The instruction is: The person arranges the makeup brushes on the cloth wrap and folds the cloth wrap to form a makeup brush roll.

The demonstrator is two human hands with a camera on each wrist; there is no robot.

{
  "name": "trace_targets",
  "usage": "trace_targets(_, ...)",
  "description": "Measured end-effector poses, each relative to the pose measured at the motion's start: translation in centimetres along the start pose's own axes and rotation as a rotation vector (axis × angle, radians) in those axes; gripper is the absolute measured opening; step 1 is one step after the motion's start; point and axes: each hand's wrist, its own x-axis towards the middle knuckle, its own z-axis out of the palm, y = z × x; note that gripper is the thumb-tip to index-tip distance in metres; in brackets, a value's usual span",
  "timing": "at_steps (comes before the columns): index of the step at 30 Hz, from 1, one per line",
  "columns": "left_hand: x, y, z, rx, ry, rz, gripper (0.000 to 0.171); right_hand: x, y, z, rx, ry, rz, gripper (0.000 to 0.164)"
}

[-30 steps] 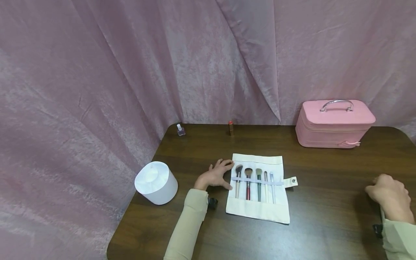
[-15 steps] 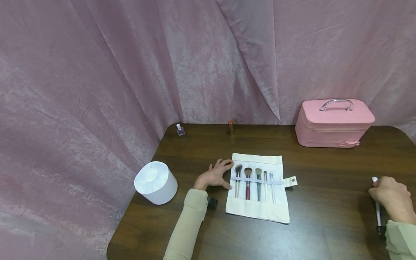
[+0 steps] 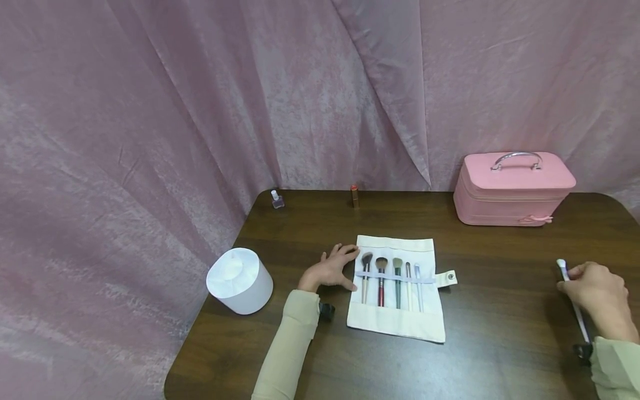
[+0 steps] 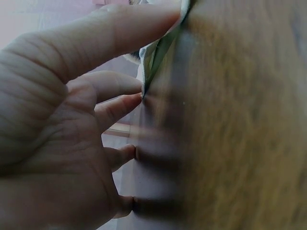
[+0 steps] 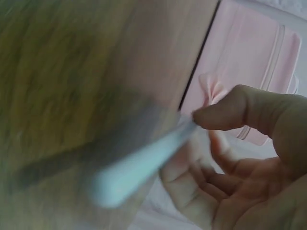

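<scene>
A cream cloth brush roll (image 3: pixel 395 326) lies unfolded on the table, with several makeup brushes (image 3: pixel 382 283) tucked side by side under its lavender band. My left hand (image 3: pixel 330 270) rests at the roll's left edge, thumb and fingers spread and touching the border. Far to the right, my right hand (image 3: pixel 597 291) pinches a slim white makeup brush (image 3: pixel 563 269) between thumb and fingers, its pale head pointing away from me. In the right wrist view, the handle (image 5: pixel 144 165) is blurred and runs out past the thumb, a little above the wood.
A pink vanity case (image 3: pixel 515 194) stands at the back right. A lipstick (image 3: pixel 355 197) and a nail polish bottle (image 3: pixel 278 201) stand along the back edge, and a white tissue roll (image 3: pixel 245 286) stands at the left. Pink curtains (image 3: pixel 320 94) hang behind the table.
The white makeup brush, mostly hidden under my right hand at first, has come into view in its pinch. That hand shifted slightly right, then back left. My left hand stays put.
</scene>
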Motion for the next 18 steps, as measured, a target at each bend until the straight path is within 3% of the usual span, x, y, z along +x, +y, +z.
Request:
trace_targets(11, 0.0, 0.2, 0.0, 0.005, 0.002, -0.016, 0.095, 0.0, -2.0, 0.1, 0.191, 0.119, 0.118, 0.042)
trace_targets(18, 0.0, 0.0, 0.0, 0.014, 0.001, -0.008, 0.095, -0.1, -3.4, -0.1, 0.302, 0.093, 0.187, 0.05)
